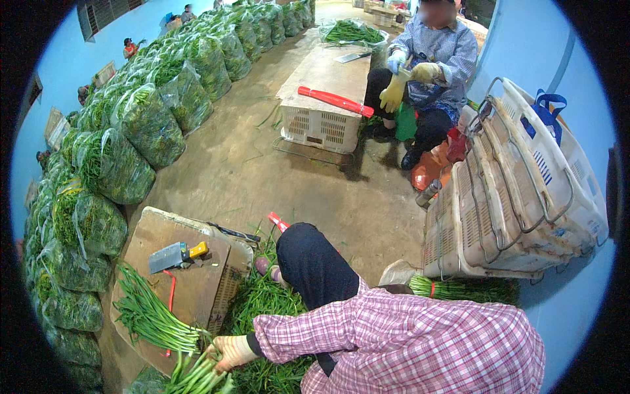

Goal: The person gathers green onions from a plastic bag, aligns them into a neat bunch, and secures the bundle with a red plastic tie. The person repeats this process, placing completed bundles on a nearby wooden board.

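Note:
My right hand (229, 352), in a pale glove with a pink plaid sleeve, is closed around green stalks (197, 377) at the bottom left. Its fingers are partly hidden among them. My left hand is out of view. A bunch of long green stalks like chives or spring onions (160, 312) lies beside my right hand on a board-topped crate (197, 256). A red tie strip (172, 290) runs under this bunch. A cleaver (167, 257) and a yellow-handled knife (198, 249) lie farther up the board. Loose green leaves (268, 295) are heaped between the crate and my knee.
Bagged greens (147, 125) line the left side. Stacked plastic crates (507, 197) stand at right, near a tied green bunch (457, 289). Another person (435, 59), handling gloves, sits beside a second board-topped crate (325, 74) with a knife (352, 57) and red strips (334, 100).

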A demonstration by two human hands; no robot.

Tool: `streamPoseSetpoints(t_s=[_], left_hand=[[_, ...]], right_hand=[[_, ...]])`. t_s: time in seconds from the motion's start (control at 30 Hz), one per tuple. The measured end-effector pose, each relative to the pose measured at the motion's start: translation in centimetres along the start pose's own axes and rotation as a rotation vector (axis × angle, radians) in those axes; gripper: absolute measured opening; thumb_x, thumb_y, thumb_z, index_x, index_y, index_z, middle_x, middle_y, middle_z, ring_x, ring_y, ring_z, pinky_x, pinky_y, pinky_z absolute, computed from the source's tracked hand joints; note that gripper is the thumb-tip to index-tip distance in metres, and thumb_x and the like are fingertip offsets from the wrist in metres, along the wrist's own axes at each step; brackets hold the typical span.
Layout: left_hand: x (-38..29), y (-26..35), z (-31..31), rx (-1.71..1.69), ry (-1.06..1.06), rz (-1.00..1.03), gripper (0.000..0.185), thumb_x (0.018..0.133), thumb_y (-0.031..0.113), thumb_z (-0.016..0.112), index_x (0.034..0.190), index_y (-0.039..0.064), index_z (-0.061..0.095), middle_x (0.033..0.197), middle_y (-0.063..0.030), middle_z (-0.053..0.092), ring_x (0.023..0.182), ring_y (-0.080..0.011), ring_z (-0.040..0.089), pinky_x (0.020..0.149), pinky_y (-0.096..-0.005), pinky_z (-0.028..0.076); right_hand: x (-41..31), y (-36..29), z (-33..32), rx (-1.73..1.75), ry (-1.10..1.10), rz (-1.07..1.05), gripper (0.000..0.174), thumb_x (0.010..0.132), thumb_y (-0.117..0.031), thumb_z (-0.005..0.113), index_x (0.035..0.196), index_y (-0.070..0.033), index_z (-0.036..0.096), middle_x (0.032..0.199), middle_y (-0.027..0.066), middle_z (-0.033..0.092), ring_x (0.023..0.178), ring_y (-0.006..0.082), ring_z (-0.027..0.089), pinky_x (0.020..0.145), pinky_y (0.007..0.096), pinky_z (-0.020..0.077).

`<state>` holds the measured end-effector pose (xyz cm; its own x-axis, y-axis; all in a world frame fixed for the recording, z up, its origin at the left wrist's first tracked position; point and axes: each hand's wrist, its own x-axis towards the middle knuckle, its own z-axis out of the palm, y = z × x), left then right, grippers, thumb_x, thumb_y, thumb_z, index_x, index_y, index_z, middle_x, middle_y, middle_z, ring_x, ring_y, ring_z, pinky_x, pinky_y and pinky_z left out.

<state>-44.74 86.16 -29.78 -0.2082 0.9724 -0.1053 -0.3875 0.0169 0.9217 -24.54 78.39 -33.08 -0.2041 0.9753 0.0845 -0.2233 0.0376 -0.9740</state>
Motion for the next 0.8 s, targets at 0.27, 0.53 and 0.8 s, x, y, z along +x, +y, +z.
streamPoseSetpoints(t_s=[0.27,0.53,0.8], left_hand=[[-0.5,3.4,-5.1,0.013,0.316,0.093,0.045,0.090,0.032,0.051,0.122,0.002,0.059,0.126,-0.0164,0.059,0.115,-0.0302,0.056,0.102,-0.0487,0.043],[-0.7,1.1,-10.0,-1.031,-0.251,0.030,0.050,0.077,0.000,0.065,0.120,0.024,0.060,0.100,0.0041,0.065,0.098,-0.0209,0.059,0.103,-0.0416,0.042],[-1.1,2.6,-10.1,-0.933,-0.277,0.174,0.051,0.076,-0.008,0.064,0.119,0.019,0.060,0.091,0.0023,0.060,0.089,-0.0221,0.059,0.096,-0.0419,0.046]], right_hand=[[-2.5,-0.1,-3.0,-0.103,-0.493,0.281,0.040,0.085,-0.029,0.067,0.119,-0.009,0.063,0.092,0.0093,0.071,0.072,0.0180,0.067,0.062,0.0345,0.0546],[-0.2,0.7,-1.0,0.233,-0.090,0.311,0.041,0.088,-0.024,0.070,0.117,0.003,0.061,0.086,0.0093,0.068,0.066,0.0142,0.064,0.057,0.0276,0.0518],[-0.2,-0.5,-2.8,0.087,0.216,0.278,0.022,0.090,-0.015,0.066,0.104,0.002,0.068,0.087,0.0099,0.068,0.068,0.0133,0.063,0.063,0.0279,0.0529]])
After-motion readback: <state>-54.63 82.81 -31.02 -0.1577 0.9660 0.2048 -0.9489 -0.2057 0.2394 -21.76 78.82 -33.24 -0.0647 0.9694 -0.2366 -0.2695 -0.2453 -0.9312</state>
